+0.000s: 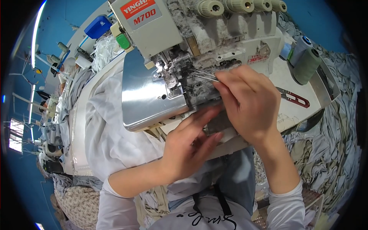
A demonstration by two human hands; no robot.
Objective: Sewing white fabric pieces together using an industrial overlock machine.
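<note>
An overlock sewing machine (163,36) stands before me, its looper area uncovered and thick with grey lint. My right hand (251,99) pinches a pair of thin metal tweezers (206,76), whose tips reach into the mechanism beside the needle area. Lower down, at the machine's front, my left hand (188,143) has its fingers stretched out and apart, close to the lower front edge; whether they touch it I cannot tell. Left of the loopers lies the shiny metal cloth plate (143,94). Any thread at the tweezer tips is too small to make out.
White fabric (111,126) drapes over the table on the left. Red-handled thread snips (295,97) lie right of my right hand, near a green thread cone (306,67). Heaped grey cloth (318,161) fills the right side. Tension dials (211,8) top the machine.
</note>
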